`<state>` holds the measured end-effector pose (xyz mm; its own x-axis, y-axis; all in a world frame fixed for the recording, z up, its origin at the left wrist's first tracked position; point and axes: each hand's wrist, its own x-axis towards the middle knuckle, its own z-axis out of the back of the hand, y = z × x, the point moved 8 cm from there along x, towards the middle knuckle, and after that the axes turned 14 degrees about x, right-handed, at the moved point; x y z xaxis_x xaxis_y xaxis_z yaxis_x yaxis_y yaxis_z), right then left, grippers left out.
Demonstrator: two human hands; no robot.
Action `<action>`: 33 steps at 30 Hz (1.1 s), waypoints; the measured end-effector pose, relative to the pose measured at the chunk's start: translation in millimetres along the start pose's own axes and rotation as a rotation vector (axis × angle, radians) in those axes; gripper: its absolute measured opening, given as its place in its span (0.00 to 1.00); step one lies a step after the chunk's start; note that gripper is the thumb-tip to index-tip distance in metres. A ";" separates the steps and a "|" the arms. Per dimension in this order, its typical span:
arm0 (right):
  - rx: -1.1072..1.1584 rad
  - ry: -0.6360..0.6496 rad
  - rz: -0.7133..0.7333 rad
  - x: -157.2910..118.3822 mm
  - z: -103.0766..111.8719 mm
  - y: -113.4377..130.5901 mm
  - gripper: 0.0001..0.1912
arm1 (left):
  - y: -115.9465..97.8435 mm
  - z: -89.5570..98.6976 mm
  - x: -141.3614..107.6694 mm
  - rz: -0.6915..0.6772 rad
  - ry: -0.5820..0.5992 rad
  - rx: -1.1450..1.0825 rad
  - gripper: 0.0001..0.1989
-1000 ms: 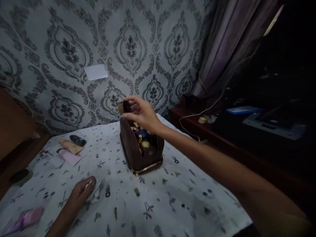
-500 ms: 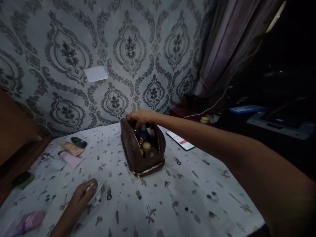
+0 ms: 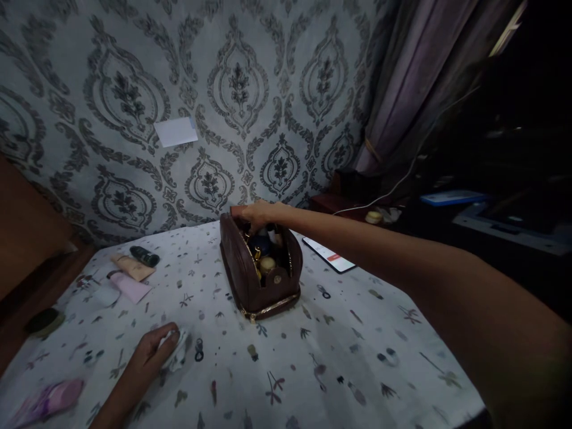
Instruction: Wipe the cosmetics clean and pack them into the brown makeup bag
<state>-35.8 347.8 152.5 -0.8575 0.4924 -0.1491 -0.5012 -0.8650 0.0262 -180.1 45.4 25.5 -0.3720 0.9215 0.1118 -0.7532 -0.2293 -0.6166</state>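
A brown toiletry bag (image 3: 239, 262) stands unzipped on the patterned white cloth, its mouth open upward. Inside it show a jar with a pale lid (image 3: 267, 265), a dark blue item (image 3: 260, 244) and some yellow pieces; deeper contents are in shadow. My right hand (image 3: 261, 214) is at the bag's far end, fingers curled at the raised brown flap there, with the fingertips partly hidden inside the mouth. At the lower left, my left hand (image 3: 154, 348) is closed around a crumpled white tissue (image 3: 179, 351), low over the cloth.
On the left lie a dark green tube (image 3: 144, 256), a beige tube (image 3: 133, 267), a pink tube (image 3: 129, 286) and a round dark item (image 3: 44, 322). A pink-capped bottle (image 3: 53, 402) is at the lower left. A phone (image 3: 330, 256) lies right of the bag, beneath my forearm.
The view has shifted very slightly. Both hands keep their places, the right at the bag's far end and the left around the tissue.
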 end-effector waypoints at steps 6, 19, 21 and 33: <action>0.005 0.010 -0.002 -8.3 5.8 3.7 0.25 | -7.0 0.9 -0.4 -0.052 0.014 -0.049 0.23; 0.189 -0.476 0.116 -67.2 86.8 67.9 0.12 | -11.4 -6.0 2.6 -0.055 0.075 -0.095 0.22; 0.224 -0.477 0.180 -71.3 76.2 98.2 0.13 | -15.4 0.4 3.4 -0.069 0.004 -0.086 0.19; 0.478 -0.072 0.563 -8.8 -15.9 255.6 0.04 | -6.0 12.1 6.0 -0.148 -0.159 0.048 0.12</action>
<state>-154.5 120.8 144.7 -0.9969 0.0057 0.0785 0.0352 -0.8599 0.5093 -184.4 48.5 39.3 -0.3332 0.8860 0.3224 -0.8295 -0.1129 -0.5470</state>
